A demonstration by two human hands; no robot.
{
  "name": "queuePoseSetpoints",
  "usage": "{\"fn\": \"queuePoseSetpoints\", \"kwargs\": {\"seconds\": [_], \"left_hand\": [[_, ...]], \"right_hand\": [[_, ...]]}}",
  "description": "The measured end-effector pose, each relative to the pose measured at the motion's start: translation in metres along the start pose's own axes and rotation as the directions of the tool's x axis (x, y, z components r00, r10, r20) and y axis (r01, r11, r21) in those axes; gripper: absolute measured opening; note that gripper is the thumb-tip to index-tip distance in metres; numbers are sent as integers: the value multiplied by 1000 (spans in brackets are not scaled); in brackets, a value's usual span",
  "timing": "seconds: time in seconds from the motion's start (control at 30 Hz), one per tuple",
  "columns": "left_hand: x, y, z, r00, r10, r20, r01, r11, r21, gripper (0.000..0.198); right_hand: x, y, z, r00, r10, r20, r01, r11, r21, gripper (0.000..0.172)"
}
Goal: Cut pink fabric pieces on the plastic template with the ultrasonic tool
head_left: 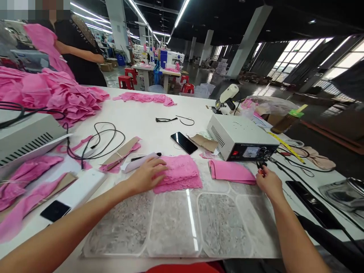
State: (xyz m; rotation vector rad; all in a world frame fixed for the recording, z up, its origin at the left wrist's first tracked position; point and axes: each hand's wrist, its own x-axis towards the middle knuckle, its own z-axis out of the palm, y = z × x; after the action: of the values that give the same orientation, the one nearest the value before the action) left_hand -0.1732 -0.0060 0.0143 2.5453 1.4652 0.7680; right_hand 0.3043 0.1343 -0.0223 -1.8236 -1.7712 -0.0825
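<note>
My left hand (148, 175) lies on the left side of a folded stack of pink lace fabric (182, 172), its fingers stretched out over the edge. On the right, my right hand (270, 182) is closed around a small black-and-orange tool (261, 170), mostly hidden by the fingers, just below the front of a grey power box (241, 136). Between the hands, beside the right one, is a flat folded piece of pink fabric (231, 171). A clear mat with a grey stone pattern (173, 223) lies under the fabric and in front of me.
A smartphone (184, 142) and brown card (203, 142) lie behind the lace. Black cable (110, 131) loops at left, near a heap of pink fabric (57, 94). A bottle (287, 120) stands at right. Across the table, a person in black (82, 57) holds pink fabric.
</note>
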Motion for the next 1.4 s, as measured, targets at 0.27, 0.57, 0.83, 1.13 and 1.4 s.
{"fn": "queuePoseSetpoints", "kwargs": {"seconds": [0.27, 0.57, 0.83, 1.13, 1.4], "left_hand": [[0, 6, -3, 997, -76, 9, 76, 995, -61, 18], [11, 12, 2, 996, -92, 2, 92, 991, -101, 20], [12, 16, -3, 999, -32, -21, 33, 999, 41, 21], [6, -1, 7, 994, 5, -110, 15, 984, 177, 18], [4, 5, -2, 975, -15, -224, 72, 966, 247, 23]], "right_hand": [[6, 15, -10, 981, 191, 28, -189, 980, -54, 34], [-41, -125, -6, 862, -423, 280, 258, 841, 475, 36], [-64, -230, 30, 585, -785, 202, 516, 553, 654, 12], [-53, -210, 36, 647, -749, 143, 446, 523, 726, 11], [-54, -206, 23, 712, -686, 149, 419, 585, 694, 20]]}}
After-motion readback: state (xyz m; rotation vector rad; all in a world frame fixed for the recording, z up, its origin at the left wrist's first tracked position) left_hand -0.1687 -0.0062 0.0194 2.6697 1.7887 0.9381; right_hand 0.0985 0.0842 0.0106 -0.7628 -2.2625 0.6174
